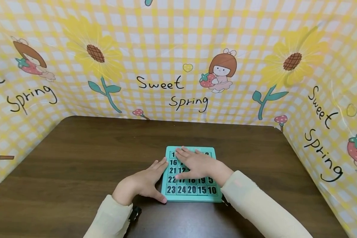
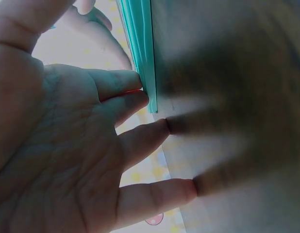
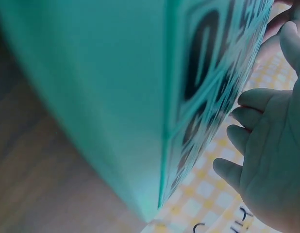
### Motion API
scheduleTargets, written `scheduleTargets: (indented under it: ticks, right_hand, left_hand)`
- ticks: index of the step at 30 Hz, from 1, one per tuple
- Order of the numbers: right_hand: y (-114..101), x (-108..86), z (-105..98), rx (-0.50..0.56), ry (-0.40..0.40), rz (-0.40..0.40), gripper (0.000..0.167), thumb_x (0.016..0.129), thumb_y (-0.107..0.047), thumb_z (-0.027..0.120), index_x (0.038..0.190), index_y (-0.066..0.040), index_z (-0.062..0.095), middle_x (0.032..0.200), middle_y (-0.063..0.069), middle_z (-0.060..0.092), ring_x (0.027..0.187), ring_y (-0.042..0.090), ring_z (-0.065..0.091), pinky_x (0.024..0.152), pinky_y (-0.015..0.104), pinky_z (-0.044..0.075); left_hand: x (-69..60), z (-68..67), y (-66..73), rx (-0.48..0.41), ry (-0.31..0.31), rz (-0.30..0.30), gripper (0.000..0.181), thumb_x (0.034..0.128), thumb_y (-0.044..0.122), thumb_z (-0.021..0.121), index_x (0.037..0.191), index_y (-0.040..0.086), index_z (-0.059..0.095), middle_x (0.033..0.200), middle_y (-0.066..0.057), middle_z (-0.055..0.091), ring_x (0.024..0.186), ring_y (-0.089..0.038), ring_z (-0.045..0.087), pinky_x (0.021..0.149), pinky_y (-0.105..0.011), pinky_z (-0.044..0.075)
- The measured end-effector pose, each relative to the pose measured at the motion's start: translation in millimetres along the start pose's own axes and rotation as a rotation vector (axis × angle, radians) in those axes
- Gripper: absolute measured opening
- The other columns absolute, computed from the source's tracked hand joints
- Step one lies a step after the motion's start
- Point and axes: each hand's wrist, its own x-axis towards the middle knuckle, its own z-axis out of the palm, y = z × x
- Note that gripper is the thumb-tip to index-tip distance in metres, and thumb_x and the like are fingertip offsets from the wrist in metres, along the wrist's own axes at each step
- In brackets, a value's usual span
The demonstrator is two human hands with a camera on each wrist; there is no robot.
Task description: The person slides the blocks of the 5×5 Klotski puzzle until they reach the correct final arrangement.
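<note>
Left hand (image 1: 144, 181) open, thumb at the near corner and fingers along the side, a person steadies the left edge of a turquoise number puzzle (image 1: 191, 200) that lies flat on a brown table (image 1: 62, 172). The left-wrist view shows those fingers straight beside the frame rather than curled round it.

Down the puzzle's left column, its number tiles (image 1: 181, 190) read 16, 21, 22 and 23 beneath a partly covered tile beginning with 1. Rightward along the nearest row run 23, 24, 20, 15 and 10; the row above shows 22, 17, 18, 19 and 5.

Judged against plain counting order, the work looks partway along: 17, 18 and 19 appear to sit where they belong, while the nearest row and the outer columns would need more sliding. How much is finished in the upper rows cannot be told, since most of their tiles are covered; no vacant slot is in sight.

Covering them is the right hand (image 1: 197, 165), reaching in from the right, fingers extended and gripping nothing. Whether its fingertips press the tiles or sit just above them is unclear. Farther right, a yellow-checked cloth (image 1: 324, 145) printed "Sweet Spring" walls the table.
</note>
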Motion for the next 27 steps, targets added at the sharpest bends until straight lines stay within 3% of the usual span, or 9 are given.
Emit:
scheduleTargets:
  ticks: [12,27]
  right_hand:
    - [35.3,-37.5,2.5,0.110,0.045,0.060,0.088,0.096,-0.066,0.047,0.160,-0.013,0.017,0.169,0.003,0.008,0.157,0.025,0.001,0.123,0.059,0.010]
    - [25.3,-29.7,7.0,0.049,0.034,0.068,0.088,0.095,-0.067,0.047,0.160,-0.014,0.019,0.169,0.001,0.009,0.157,0.022,0.002,0.122,0.058,0.013]
  left_hand:
    - [2.2,0.8,-1.0,-0.008,0.011,0.007,0.120,0.0701,0.038,0.090,0.159,0.004,0.017,0.169,-0.011,0.007,0.155,-0.036,0.005,0.121,-0.055,0.022]
    - [3.0,0.1,-1.5,-0.013,0.008,0.012,0.120,0.0696,0.037,0.090,0.159,0.003,0.018,0.168,-0.012,0.008,0.155,-0.037,0.006,0.121,-0.056,0.022]
